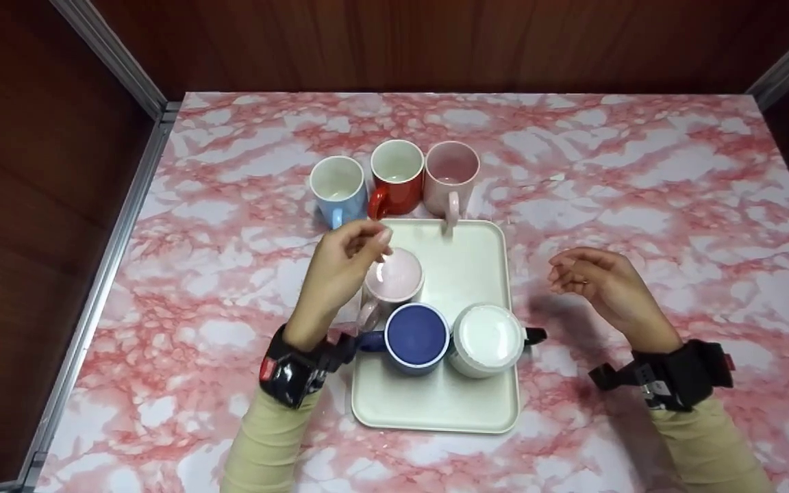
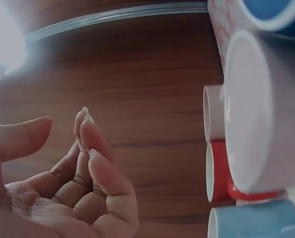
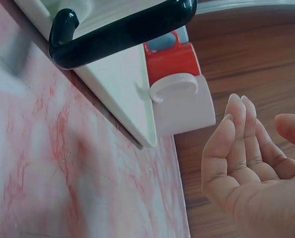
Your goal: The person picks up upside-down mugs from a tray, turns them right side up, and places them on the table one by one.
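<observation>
My left hand (image 1: 343, 263) hovers with loosely bent fingers over the left edge of a cream tray (image 1: 435, 407), holding nothing. Just beside it on the tray is a pale pink mug (image 1: 396, 275), which seems to stand upside down. A dark blue mug (image 1: 417, 335) and a white mug (image 1: 488, 339) with a black handle (image 3: 122, 32) stand side by side nearer me, apparently also bottom up. To the right of the tray, my right hand (image 1: 600, 281) hangs in the air, fingers relaxed and free of any object.
Behind the tray stand a light blue mug (image 1: 340, 192), a red mug (image 1: 398, 178) and another pink mug (image 1: 451, 178), all mouth up. Brown wooden panels (image 1: 435, 44) wall in the pink-and-white marbled table (image 1: 641, 171) at the back and sides.
</observation>
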A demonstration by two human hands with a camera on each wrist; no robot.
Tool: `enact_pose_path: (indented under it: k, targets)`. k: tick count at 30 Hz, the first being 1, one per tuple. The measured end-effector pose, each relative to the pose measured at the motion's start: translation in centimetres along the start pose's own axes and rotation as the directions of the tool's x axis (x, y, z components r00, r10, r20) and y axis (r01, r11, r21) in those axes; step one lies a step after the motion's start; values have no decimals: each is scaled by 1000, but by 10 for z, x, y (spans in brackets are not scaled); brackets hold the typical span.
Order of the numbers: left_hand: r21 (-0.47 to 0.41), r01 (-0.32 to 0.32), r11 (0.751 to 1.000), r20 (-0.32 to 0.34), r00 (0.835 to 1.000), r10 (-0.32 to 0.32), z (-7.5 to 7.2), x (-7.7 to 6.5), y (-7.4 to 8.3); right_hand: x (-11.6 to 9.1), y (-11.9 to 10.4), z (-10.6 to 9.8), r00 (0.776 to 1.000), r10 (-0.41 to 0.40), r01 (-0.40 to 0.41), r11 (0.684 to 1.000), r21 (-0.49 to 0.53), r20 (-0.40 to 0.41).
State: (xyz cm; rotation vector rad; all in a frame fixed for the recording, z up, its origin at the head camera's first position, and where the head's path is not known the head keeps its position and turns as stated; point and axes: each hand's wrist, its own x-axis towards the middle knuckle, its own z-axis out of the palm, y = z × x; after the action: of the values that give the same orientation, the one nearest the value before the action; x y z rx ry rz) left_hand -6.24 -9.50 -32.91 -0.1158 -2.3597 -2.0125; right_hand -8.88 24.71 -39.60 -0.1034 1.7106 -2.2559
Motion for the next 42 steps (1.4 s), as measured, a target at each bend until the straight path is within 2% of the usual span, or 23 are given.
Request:
enact_pose_path:
  k: [6,10,12,16,19,21,23,25,30,36,39,42]
  targets:
    - [167,-27,986,-10,1000,29,-9,-20,-14,-2,0,-1,1000,-30,29,998,-60,-2]
    - [300,-42,953,-19,999,50,-13,-30,-23,-4,0,-1,997,-72,69,976,-205,-10]
    - [366,-50,929,-9,998,57,-14,-33,-28,-5,0,-2,996,-92,83,947,-311,-13]
    - [488,-56,871,34,998,45,-15,-38,-39,-6,1,-3,993,-116,94,862,-498,-12]
    - [558,-43,829,67,998,7,-14,-40,-45,-7,1,-3,993,-117,93,820,-565,-7]
    - [583,-28,812,81,996,-23,-13,-42,-49,-8,2,-2,993,-116,84,785,-613,-13]
    - [597,-8,802,88,995,-56,-12,-42,-52,-9,2,-2,992,-125,83,740,-668,-15]
    - [600,6,800,93,993,-77,-10,-42,-55,-9,3,-2,988,-156,98,672,-734,-11]
    - [570,21,821,99,991,-94,-7,-40,-65,-8,10,-3,963,-268,177,510,-842,40]
    - [521,40,853,102,989,-108,-5,-39,-71,-8,17,-6,931,-340,261,357,-897,135]
    - [492,69,868,101,986,-136,-4,-39,-73,-7,22,-9,900,-380,325,266,-908,211]
    - [469,90,878,99,983,-154,-4,-38,-74,-6,26,-11,856,-423,389,151,-909,296]
